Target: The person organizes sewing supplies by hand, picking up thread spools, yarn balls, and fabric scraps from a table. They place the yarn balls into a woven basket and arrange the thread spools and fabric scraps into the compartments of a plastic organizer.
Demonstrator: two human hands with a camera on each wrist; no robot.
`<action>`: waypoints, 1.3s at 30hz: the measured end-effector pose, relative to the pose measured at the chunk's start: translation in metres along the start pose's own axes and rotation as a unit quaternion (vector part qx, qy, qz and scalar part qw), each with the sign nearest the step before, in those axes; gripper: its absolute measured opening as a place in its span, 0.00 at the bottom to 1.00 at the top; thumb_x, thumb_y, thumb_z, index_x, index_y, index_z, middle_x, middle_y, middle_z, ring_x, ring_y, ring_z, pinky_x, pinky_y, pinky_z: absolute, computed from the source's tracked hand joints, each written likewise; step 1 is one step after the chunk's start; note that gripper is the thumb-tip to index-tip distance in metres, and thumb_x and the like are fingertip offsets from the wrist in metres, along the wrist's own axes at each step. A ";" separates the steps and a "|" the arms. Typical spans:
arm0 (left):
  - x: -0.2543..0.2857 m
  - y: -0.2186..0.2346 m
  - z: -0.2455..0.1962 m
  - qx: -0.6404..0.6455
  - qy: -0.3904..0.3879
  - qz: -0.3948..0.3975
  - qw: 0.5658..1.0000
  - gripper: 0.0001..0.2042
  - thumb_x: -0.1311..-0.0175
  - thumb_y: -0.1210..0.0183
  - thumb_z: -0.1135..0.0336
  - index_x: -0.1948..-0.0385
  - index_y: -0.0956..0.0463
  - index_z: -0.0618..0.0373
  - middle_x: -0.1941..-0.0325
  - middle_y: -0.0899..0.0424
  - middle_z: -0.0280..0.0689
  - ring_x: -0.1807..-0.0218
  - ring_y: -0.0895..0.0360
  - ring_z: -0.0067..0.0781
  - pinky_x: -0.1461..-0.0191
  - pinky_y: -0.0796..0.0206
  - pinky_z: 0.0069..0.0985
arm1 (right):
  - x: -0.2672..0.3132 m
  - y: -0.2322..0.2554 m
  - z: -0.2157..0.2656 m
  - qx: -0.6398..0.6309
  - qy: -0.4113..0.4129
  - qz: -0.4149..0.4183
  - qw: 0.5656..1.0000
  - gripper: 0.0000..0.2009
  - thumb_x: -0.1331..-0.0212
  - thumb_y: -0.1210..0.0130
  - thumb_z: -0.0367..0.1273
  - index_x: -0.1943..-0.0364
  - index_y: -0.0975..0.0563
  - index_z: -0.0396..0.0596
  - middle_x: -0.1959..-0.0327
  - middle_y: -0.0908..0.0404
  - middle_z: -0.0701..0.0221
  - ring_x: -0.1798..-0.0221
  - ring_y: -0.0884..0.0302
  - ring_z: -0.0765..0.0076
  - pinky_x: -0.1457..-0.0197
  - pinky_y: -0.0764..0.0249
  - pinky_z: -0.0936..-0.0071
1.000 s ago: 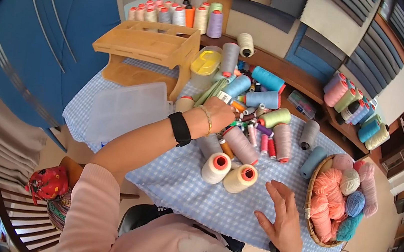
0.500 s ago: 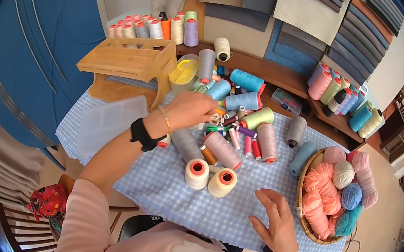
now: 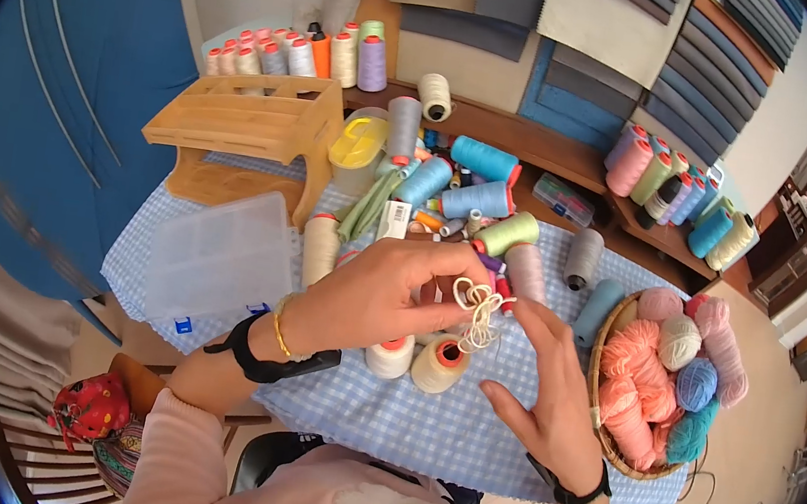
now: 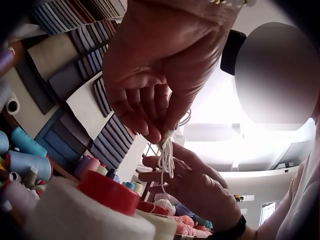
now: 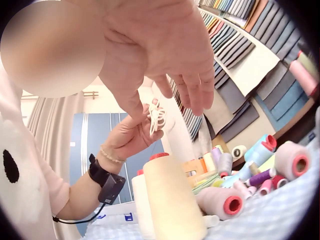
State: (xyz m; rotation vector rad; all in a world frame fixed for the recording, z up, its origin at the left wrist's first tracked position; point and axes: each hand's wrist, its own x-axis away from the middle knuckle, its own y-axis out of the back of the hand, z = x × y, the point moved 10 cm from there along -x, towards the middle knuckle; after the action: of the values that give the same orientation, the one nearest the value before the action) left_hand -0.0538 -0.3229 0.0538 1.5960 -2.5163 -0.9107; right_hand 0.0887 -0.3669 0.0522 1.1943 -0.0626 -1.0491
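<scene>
A small looped bundle of cream cord (image 3: 479, 324) hangs from my left hand (image 3: 373, 294), pinched between thumb and fingertips. The left wrist view shows the loops of the cord (image 4: 166, 159) dangling below the fingertips. Facing it from the right is my right hand (image 3: 555, 397), fingers extended and thumb apart, holding nothing; its fingertips come close to the bundle. Beneath the hands, a white thread cone (image 3: 388, 359) and a cream thread cone (image 3: 436, 369) stand side by side on the blue checked cloth (image 3: 501, 445).
Many thread spools, including a light green one (image 3: 510, 233), lie heaped behind the hands. A wooden rack (image 3: 238, 121) and a clear plastic case (image 3: 216, 259) are at left. A yarn basket (image 3: 598, 407) stands at right. Behind runs a brown shelf (image 3: 528, 136).
My left hand has come out of the spool heap toward me, bringing the cream cord up. My right hand has risen slightly toward it.
</scene>
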 end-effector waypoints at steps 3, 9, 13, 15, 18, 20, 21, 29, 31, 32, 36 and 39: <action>0.005 -0.007 0.000 0.030 -0.034 -0.029 0.999 0.12 0.39 0.35 0.72 0.55 0.21 0.61 0.58 0.15 0.33 0.57 0.20 0.22 0.52 0.29 0.23 | -0.008 -0.009 0.001 -0.138 -0.001 -0.026 0.990 0.33 0.42 0.35 0.32 0.33 0.35 0.39 0.39 0.28 0.51 0.38 0.28 0.44 0.36 0.30 0.57; 0.013 -0.027 -0.010 0.047 -0.107 -0.015 0.993 0.13 0.42 0.35 0.79 0.55 0.23 0.60 0.57 0.18 0.34 0.59 0.20 0.21 0.56 0.26 0.21 | 0.001 0.000 -0.009 -0.186 0.008 -0.124 0.975 0.18 0.41 0.37 0.27 0.46 0.25 0.43 0.56 0.18 0.61 0.55 0.20 0.53 0.52 0.26 0.61; 0.018 -0.026 -0.014 0.028 -0.100 -0.039 0.994 0.16 0.41 0.35 0.78 0.51 0.24 0.59 0.49 0.20 0.37 0.54 0.21 0.25 0.53 0.27 0.22 | 0.021 0.044 -0.014 -0.001 0.013 -0.188 0.982 0.14 0.45 0.36 0.24 0.54 0.20 0.48 0.62 0.18 0.66 0.61 0.22 0.56 0.58 0.30 0.62; 0.026 -0.020 -0.020 -0.042 -0.124 -0.055 0.990 0.18 0.41 0.34 0.76 0.49 0.23 0.57 0.46 0.20 0.39 0.52 0.20 0.32 0.53 0.26 0.26 | 0.041 0.080 -0.027 0.168 -0.078 -0.215 0.959 0.13 0.44 0.37 0.22 0.54 0.21 0.41 0.57 0.20 0.65 0.54 0.23 0.62 0.47 0.29 0.69; 0.033 -0.014 -0.018 -0.132 -0.128 -0.034 0.982 0.21 0.46 0.33 0.77 0.48 0.23 0.59 0.45 0.21 0.41 0.45 0.22 0.40 0.42 0.31 0.33 | 0.077 0.139 -0.062 0.281 -0.142 -0.286 0.905 0.10 0.39 0.41 0.23 0.54 0.21 0.44 0.54 0.19 0.66 0.53 0.22 0.62 0.46 0.29 0.67; 0.037 -0.009 -0.009 -0.139 -0.094 -0.043 0.985 0.21 0.47 0.31 0.73 0.48 0.22 0.57 0.45 0.20 0.39 0.43 0.24 0.42 0.42 0.31 0.35 | 0.091 0.161 -0.076 0.406 -0.159 -0.259 0.862 0.07 0.37 0.43 0.28 0.56 0.21 0.47 0.59 0.20 0.67 0.56 0.22 0.57 0.53 0.30 0.64; 0.037 -0.013 -0.006 -0.178 -0.106 -0.026 0.978 0.22 0.47 0.30 0.71 0.48 0.22 0.56 0.45 0.21 0.38 0.42 0.24 0.42 0.41 0.31 0.35 | 0.096 0.167 -0.084 0.437 -0.162 -0.244 0.850 0.07 0.36 0.44 0.29 0.56 0.21 0.47 0.59 0.20 0.67 0.56 0.22 0.56 0.53 0.31 0.64; 0.040 -0.037 0.005 -0.262 -0.090 0.030 0.960 0.27 0.49 0.30 0.68 0.44 0.24 0.53 0.42 0.21 0.37 0.42 0.25 0.44 0.39 0.32 0.37 | 0.117 0.190 -0.097 0.456 -0.176 -0.251 0.836 0.07 0.35 0.44 0.30 0.57 0.21 0.45 0.58 0.22 0.64 0.54 0.24 0.55 0.49 0.31 0.61; 0.041 -0.041 0.008 -0.250 -0.079 0.039 0.964 0.27 0.49 0.30 0.68 0.43 0.25 0.53 0.42 0.21 0.38 0.42 0.25 0.45 0.39 0.32 0.37 | 0.125 0.194 -0.095 0.411 -0.202 -0.266 0.848 0.06 0.37 0.43 0.28 0.59 0.21 0.42 0.60 0.23 0.63 0.56 0.24 0.56 0.50 0.31 0.63; 0.041 -0.042 0.010 -0.251 -0.075 0.042 0.964 0.28 0.49 0.30 0.69 0.42 0.26 0.54 0.41 0.21 0.39 0.42 0.25 0.45 0.39 0.33 0.37 | 0.128 0.195 -0.097 0.368 -0.217 -0.275 0.861 0.06 0.38 0.42 0.27 0.59 0.21 0.41 0.62 0.23 0.64 0.57 0.24 0.58 0.51 0.30 0.64; 0.041 -0.047 0.014 -0.261 -0.085 0.051 0.960 0.28 0.48 0.30 0.67 0.42 0.27 0.53 0.41 0.23 0.37 0.44 0.26 0.44 0.41 0.32 0.38 | 0.137 0.179 -0.082 0.283 -0.266 -0.242 0.889 0.06 0.39 0.42 0.25 0.60 0.21 0.40 0.65 0.25 0.65 0.60 0.25 0.62 0.53 0.30 0.66; 0.040 -0.050 0.016 -0.260 -0.085 0.054 0.960 0.28 0.47 0.31 0.67 0.41 0.28 0.54 0.41 0.22 0.37 0.44 0.26 0.45 0.41 0.32 0.38 | 0.138 0.150 -0.074 0.311 -0.259 -0.176 0.897 0.06 0.41 0.40 0.26 0.60 0.21 0.43 0.65 0.25 0.67 0.61 0.26 0.61 0.54 0.33 0.65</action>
State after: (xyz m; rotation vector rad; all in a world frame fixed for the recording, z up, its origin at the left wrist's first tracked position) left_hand -0.0371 -0.3645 0.0052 1.2467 -2.1628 -1.5844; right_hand 0.3002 -0.4113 0.0728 1.4905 -0.6634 -1.7339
